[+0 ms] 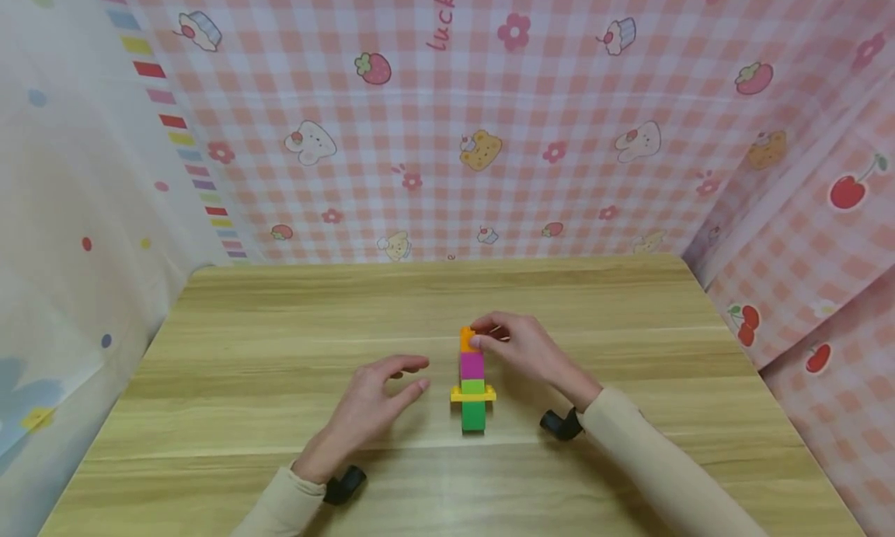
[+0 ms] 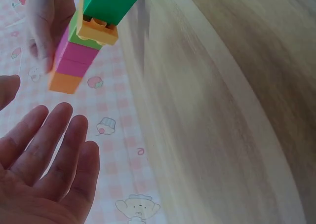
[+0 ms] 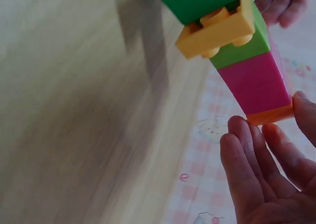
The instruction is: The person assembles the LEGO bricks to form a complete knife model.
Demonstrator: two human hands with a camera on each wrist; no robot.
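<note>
A tower of toy building bricks rises in the middle of the wooden table. From bottom to top it has a dark green brick [image 1: 473, 417], a wider yellow piece [image 1: 456, 395] jutting out on both sides, a lime green brick [image 1: 472, 385], magenta bricks [image 3: 256, 85] and an orange brick [image 1: 465, 340]. My right hand [image 1: 527, 348] pinches the orange brick between thumb and fingertips. To the left of the tower, my left hand [image 1: 370, 397] hovers apart from it, fingers extended and holding nothing.
The wooden table [image 1: 280, 319] ends at a pink checked cloth [image 1: 419, 125] hung behind it. More patterned cloth [image 1: 832, 234] hangs along the right side, and a pale dotted sheet [image 1: 77, 187] on the left. A black piece [image 1: 346, 486] sits at the left wrist, another [image 1: 559, 424] at the right.
</note>
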